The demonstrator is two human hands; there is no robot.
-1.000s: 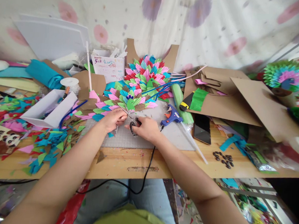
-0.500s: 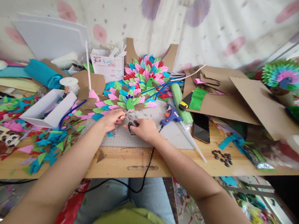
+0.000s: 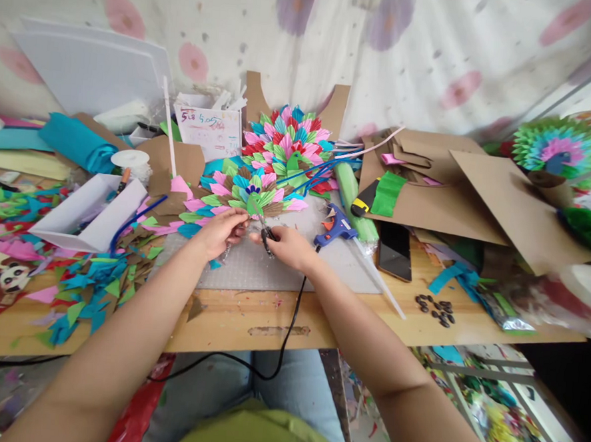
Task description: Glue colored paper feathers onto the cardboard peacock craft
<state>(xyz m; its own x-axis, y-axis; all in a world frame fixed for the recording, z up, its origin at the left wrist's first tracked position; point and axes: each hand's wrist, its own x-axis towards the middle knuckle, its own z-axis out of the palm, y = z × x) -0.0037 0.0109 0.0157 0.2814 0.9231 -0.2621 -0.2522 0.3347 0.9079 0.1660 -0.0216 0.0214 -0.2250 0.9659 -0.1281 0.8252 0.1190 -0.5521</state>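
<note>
My right hand (image 3: 290, 246) grips a pair of scissors (image 3: 266, 235) by the dark handles, the blades pointing up and left over a green paper bird. To its left, my left hand (image 3: 225, 232) is closed in a pinch; what it holds is too small to make out. Just beyond both hands lies a peacock (image 3: 254, 202) of crepe paper, with pink, green, blue and brown feathers. Behind it stands a second paper peacock (image 3: 294, 161) with red, pink and blue feathers. Below the hands is a grey cutting mat (image 3: 292, 277).
A blue glue gun (image 3: 336, 226) rests right of the hands, its black cord running down off the table. Further right are a phone (image 3: 395, 252), cardboard sheets (image 3: 507, 200) and small dark pieces (image 3: 436, 309). On the left stand a white box (image 3: 78, 218) and paper scraps (image 3: 106, 289).
The scissors have swung to point more upward, and their blades now lie over the green bird. My left hand has shifted slightly. The whole view has moved a little.
</note>
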